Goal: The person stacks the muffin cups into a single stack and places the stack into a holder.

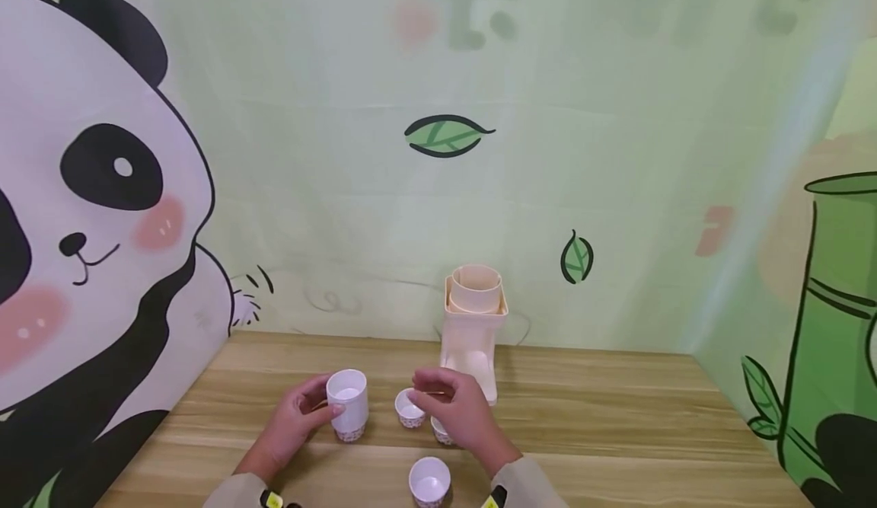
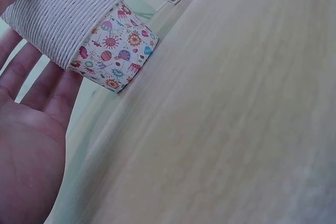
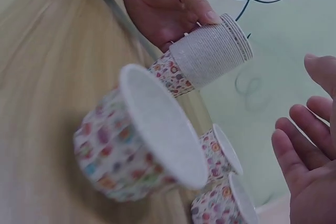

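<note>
A tall stack of nested white paper cups (image 1: 349,409) stands upright on the table, the lowest one printed with colourful flowers. My left hand (image 1: 293,423) grips this stack, thumb on the near side and fingers behind it. My right hand (image 1: 460,410) hovers with loosely bent fingers and holds nothing. Below and beside it are two small flowered paper cups, one at its left (image 1: 410,415) and another (image 1: 441,433) partly hidden by the hand. Closer to me stands a third single cup (image 1: 429,482); it looms large in the right wrist view, mouth up on the table.
Behind my right hand stands a pale pink holder (image 1: 469,337) with a round tube at its top, near the back wall. The wood-grain table (image 1: 603,424) meets a green cloth wall (image 1: 329,188) with a printed panda and leaves.
</note>
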Demonstrator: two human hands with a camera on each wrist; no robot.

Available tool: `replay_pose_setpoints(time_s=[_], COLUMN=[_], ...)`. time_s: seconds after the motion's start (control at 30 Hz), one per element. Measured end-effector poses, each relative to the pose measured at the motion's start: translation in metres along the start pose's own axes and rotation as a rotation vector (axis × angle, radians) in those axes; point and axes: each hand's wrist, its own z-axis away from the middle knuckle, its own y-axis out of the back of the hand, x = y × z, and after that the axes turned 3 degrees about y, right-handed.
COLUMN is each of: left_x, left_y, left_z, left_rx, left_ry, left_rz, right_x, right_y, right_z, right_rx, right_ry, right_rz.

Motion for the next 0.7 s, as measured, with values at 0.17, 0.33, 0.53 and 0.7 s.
replay_pose_setpoints(time_s=[0.17,0.33,0.53,0.7], left_x=[0.001,0.002,0.002,0.003], left_y=[0.001,0.001,0.000,-0.001], left_z=[0.000,0.001,0.002,0.002], left_rx=[0.002,0.000,-0.001,-0.001], left_ry=[-0.005,-0.014,-0.021,-0.010], left_rz=[-0.011,-0.014,-0.018,-0.013], right_x=[-0.001,-0.002,0.003,0.006], right_y=[0.006,0.009,0.014,0.016], right_z=[0.019,0.037,0.057,0.071], right_rx=[0.026,0.024,-0.020,-0.043], right_ry=[0.000,0.008,-0.009,-0.048], right_rz=[-0.044,-0.064,-0.050,-0.078])
